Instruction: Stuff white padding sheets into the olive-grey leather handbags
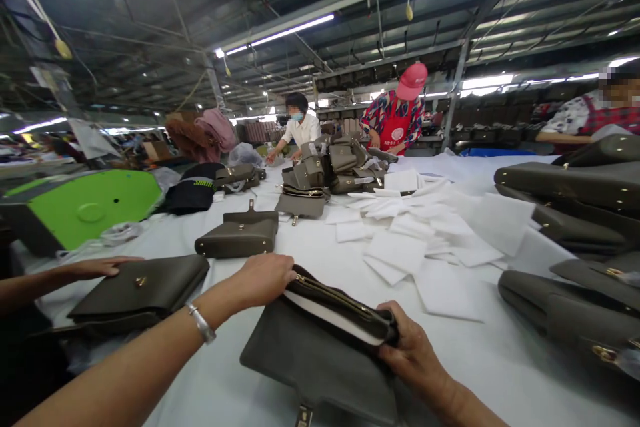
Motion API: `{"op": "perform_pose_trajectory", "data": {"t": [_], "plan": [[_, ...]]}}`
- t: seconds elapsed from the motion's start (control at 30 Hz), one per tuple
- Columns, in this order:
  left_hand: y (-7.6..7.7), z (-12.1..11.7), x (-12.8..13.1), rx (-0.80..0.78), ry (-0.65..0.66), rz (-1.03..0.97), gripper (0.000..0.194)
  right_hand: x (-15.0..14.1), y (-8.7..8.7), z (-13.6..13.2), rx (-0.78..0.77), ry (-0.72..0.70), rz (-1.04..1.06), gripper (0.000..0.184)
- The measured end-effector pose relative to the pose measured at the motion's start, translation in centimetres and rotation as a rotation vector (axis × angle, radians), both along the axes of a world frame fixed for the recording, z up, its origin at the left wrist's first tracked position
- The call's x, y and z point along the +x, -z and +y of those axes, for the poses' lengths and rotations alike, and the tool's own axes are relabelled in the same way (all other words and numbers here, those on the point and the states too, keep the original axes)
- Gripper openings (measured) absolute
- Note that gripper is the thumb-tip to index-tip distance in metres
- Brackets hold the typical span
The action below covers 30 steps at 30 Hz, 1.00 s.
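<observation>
An olive-grey leather handbag [313, 363] lies on the white-covered table [520, 373] right in front of me, with its zipped top raised. My left hand [263, 280], a silver bangle at its wrist, grips the far end of the bag's top edge. My right hand [403, 337] clasps the other end. Between my hands the brass-toothed zipper gapes [335, 307], and a white lining or sheet [330, 317] shows inside. The bag's lower flap runs out of view at the bottom.
A co-worker's hand [97, 267] rests on a similar bag [140, 290] at left. Another bag [237, 232] stands ahead, white paper sheets [420, 233] are scattered at right, and bags are stacked at far right [565, 193] and centre [320, 173]. Two aproned people work beyond.
</observation>
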<state>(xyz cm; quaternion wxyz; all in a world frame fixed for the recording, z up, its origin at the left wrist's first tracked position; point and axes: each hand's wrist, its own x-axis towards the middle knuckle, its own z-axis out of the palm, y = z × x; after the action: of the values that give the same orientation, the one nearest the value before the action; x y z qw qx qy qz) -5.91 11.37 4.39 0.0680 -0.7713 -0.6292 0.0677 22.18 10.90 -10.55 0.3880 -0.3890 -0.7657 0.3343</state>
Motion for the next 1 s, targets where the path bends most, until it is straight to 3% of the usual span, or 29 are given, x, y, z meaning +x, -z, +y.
{"op": "perform_pose_trajectory", "data": {"t": [0.13, 0.23, 0.3, 0.37, 0.47, 0.6, 0.7, 0.8, 0.9, 0.97, 1.0], "plan": [[-0.2, 0.4, -2.8, -0.016, -0.024, -0.067, 0.032, 0.0, 0.0, 0.0, -0.018, -0.016, 0.003, 0.03], [0.4, -0.2, -2.5, 0.098, -0.08, -0.087, 0.027, 0.1, -0.2, -0.1, -0.118, -0.023, 0.024, 0.04], [1.4, -1.1, -1.3, 0.254, -0.086, -0.101, 0.026, 0.1, -0.4, -0.1, -0.189, -0.053, 0.063, 0.047], [2.9, -2.3, 0.1, 0.38, 0.068, -0.158, 0.03, 0.1, -0.7, 0.0, -0.186, -0.062, 0.073, 0.039], [5.2, -3.8, 2.2, 0.417, 0.387, -0.244, 0.037, 0.5, -1.3, 0.2, -0.125, -0.035, 0.066, 0.023], [6.9, -4.6, 4.1, 0.488, 0.468, -0.343, 0.02, 2.7, -2.0, -0.6, -0.247, -0.058, 0.096, 0.019], [7.7, -4.6, 4.8, 0.55, 0.563, -0.448, 0.014, 5.3, -2.3, -2.1, -0.293, 0.016, -0.005, 0.015], [8.7, -4.4, 5.2, 0.573, 0.616, -0.519, 0.013, 7.7, -3.5, -2.7, -0.383, -0.045, -0.067, 0.029], [9.6, -4.3, 5.7, 0.574, 0.596, -0.508, 0.007, 9.6, -5.6, -0.6, -0.578, -0.297, -0.06, 0.058], [9.7, -4.3, 6.0, 0.596, 0.584, -0.477, 0.007, 10.2, -6.6, 2.7, -0.539, -0.26, -0.179, 0.06], [9.7, -4.2, 6.2, 0.616, 0.577, -0.464, 0.006, 10.1, -6.7, 4.7, -0.417, -0.137, -0.323, 0.056]]}}
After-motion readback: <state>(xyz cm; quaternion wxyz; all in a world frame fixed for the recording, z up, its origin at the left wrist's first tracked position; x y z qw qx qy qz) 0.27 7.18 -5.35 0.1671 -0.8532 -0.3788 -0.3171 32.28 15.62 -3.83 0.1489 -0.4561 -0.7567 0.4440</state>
